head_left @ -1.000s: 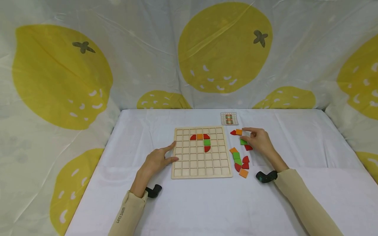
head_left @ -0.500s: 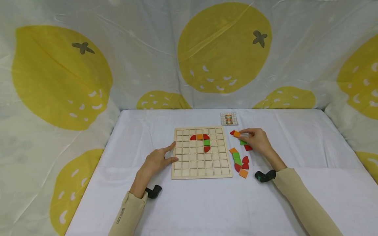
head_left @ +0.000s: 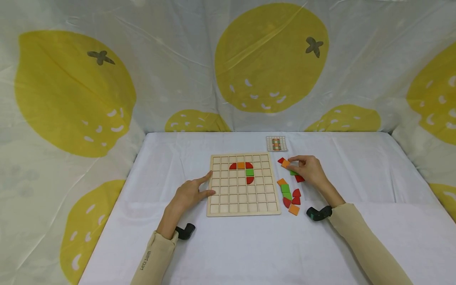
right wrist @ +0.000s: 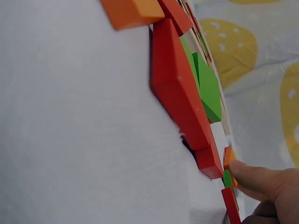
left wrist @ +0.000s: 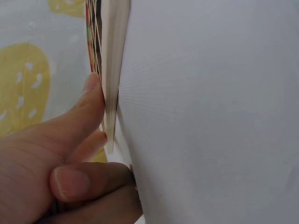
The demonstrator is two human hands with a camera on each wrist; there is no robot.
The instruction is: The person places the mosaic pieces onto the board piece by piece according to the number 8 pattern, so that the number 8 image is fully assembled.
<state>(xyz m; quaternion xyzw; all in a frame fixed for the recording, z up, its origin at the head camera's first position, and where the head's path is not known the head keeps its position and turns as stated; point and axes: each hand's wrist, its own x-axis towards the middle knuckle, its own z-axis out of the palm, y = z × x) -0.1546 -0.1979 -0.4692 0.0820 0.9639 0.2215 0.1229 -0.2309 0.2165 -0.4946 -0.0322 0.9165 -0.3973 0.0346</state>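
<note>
A wooden grid board [head_left: 233, 200] lies on the white table, with an orange square, a green square and several red quarter-round tiles in its upper cells. My left hand [head_left: 188, 194] touches the board's left edge with the thumb and a fairly straight index finger; in the left wrist view, the thumb [left wrist: 86, 105] lies along that edge. To the right of the board, my right hand [head_left: 310, 169] pinches an orange square tile [head_left: 285, 163] by its side. A red tile [head_left: 281, 160] sits just behind it. A green tile [head_left: 293, 173] is partly hidden under my fingers, beside a red one [head_left: 299, 179].
A small pattern card [head_left: 276, 143] lies behind the board's right corner. Nearer me, loose green tiles [head_left: 285, 188], red tiles [head_left: 296, 192] and an orange tile [head_left: 293, 209] form a cluster along the board's right side. A lemon-print cloth [head_left: 178, 79] hangs behind the table.
My right fingers have come onto the orange square, which has shifted slightly left and toward me and turned a little. The left hand and the board have stayed in place.
</note>
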